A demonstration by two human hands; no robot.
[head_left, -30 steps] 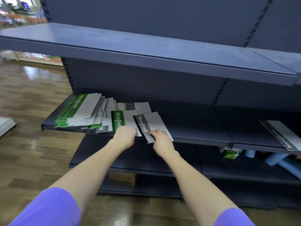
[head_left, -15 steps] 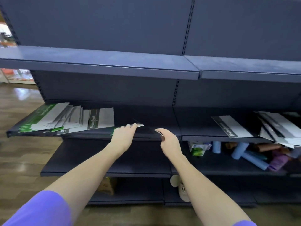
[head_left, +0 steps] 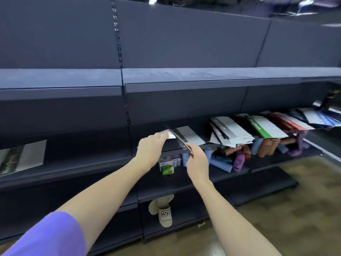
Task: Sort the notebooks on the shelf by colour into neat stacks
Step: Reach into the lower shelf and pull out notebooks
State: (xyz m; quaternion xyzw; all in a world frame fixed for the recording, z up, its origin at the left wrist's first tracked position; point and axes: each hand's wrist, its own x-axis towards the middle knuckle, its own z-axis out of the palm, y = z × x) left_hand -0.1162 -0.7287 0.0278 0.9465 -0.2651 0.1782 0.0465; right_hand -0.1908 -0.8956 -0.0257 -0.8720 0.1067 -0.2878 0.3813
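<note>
Right hand pinches a thin grey-spined white notebook, tilted edge-on (blurred). Left hand fingers pinch another white notebook.

Lower shelf: small boxes, jumble of lying bottles, blue, purple, brown. Beige slipper on bottom shelf. Wood-look floor at right.

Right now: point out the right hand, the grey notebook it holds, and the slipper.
right hand (head_left: 196, 161), head view, back of hand
grey notebook (head_left: 180, 138), head view, tilted cover edge
slipper (head_left: 164, 215), head view, strap
</note>
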